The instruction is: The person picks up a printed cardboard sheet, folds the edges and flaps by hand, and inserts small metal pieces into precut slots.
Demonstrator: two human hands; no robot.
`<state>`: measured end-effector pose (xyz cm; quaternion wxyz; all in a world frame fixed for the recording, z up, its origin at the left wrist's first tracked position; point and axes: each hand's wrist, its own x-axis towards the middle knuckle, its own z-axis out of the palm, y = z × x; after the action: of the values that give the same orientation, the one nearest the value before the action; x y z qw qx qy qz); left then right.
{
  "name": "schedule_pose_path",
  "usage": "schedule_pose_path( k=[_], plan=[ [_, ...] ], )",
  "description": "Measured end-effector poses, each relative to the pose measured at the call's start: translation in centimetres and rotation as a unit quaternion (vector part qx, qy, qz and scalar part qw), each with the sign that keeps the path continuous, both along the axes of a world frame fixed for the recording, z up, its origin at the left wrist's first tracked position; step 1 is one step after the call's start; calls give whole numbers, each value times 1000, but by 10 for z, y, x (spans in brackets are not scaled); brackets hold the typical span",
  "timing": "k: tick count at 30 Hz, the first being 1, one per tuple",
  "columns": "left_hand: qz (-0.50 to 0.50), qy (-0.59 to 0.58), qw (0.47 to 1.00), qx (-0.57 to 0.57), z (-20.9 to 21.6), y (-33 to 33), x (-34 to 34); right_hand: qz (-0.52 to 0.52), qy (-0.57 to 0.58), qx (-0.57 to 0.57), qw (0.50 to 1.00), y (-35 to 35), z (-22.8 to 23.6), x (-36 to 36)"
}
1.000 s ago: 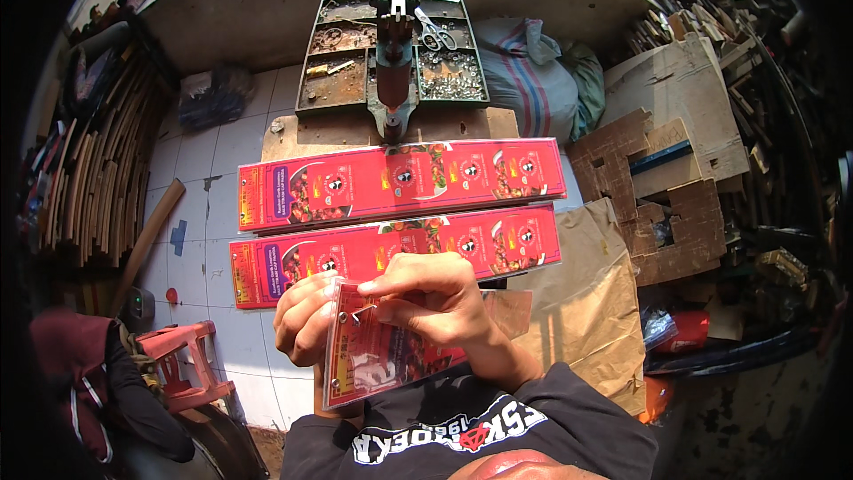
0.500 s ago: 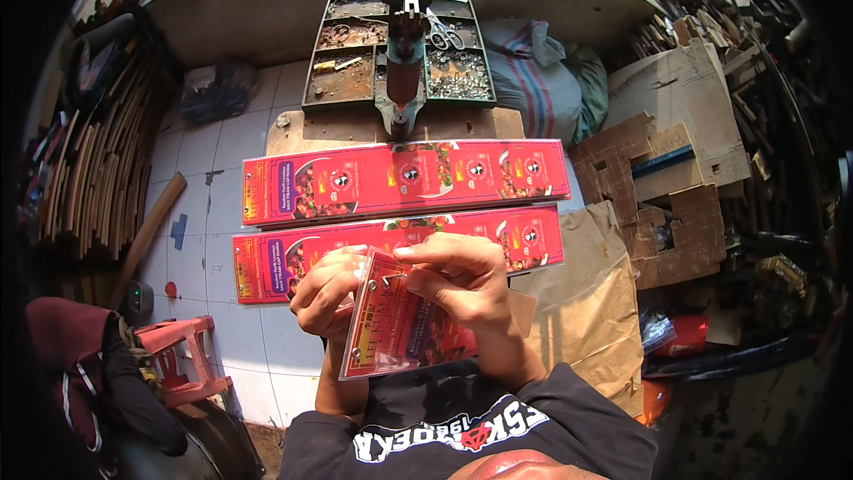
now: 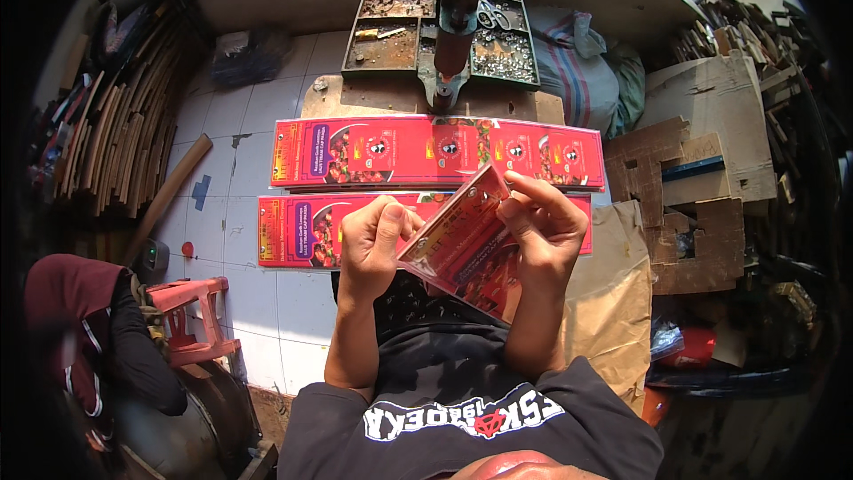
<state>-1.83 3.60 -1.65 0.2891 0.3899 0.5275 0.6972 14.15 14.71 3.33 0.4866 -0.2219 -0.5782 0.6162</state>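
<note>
A glossy red printed plastic-covered panel [image 3: 471, 253] is tilted up in front of my chest, with small metal eyelets near its short edge. My right hand [image 3: 546, 224] pinches its upper right corner between thumb and fingers. At its left edge my left hand [image 3: 375, 236] is closed, fingers curled against the edge; the fingertips are partly hidden. Beyond the hands, two stacks of similar long red panels lie side by side, a far stack [image 3: 413, 156] and a near stack [image 3: 289, 236] partly covered by my hands and the held panel.
A dark hand press [image 3: 451, 49] stands behind the stacks, before a compartment tray [image 3: 382, 55] of small metal parts and scissors [image 3: 491, 15]. Brown paper [image 3: 609, 302] lies at the right, near cut boards [image 3: 702, 204]. A red plastic stool [image 3: 191, 316] stands left.
The view has shifted, so the bench appears further up and right. My hands have moved apart; the panel has tilted, and my right hand now grips its upper corner.
</note>
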Motion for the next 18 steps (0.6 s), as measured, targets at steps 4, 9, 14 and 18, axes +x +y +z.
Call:
schedule_pose_path(
  k=[4,9,14,18],
  plan=[
    [-94,-144,982,78,9,4,6,-87,-55,15,995,10,-9,-2],
    [-163,-82,980,81,8,-2,9,-89,-48,12,995,8,-13,-9],
    [-71,-26,994,73,11,-1,18,-195,-124,220,948,10,-16,-15],
    [-25,-29,997,67,16,-6,22,-163,-121,299,932,-8,-11,-19]
  ],
)
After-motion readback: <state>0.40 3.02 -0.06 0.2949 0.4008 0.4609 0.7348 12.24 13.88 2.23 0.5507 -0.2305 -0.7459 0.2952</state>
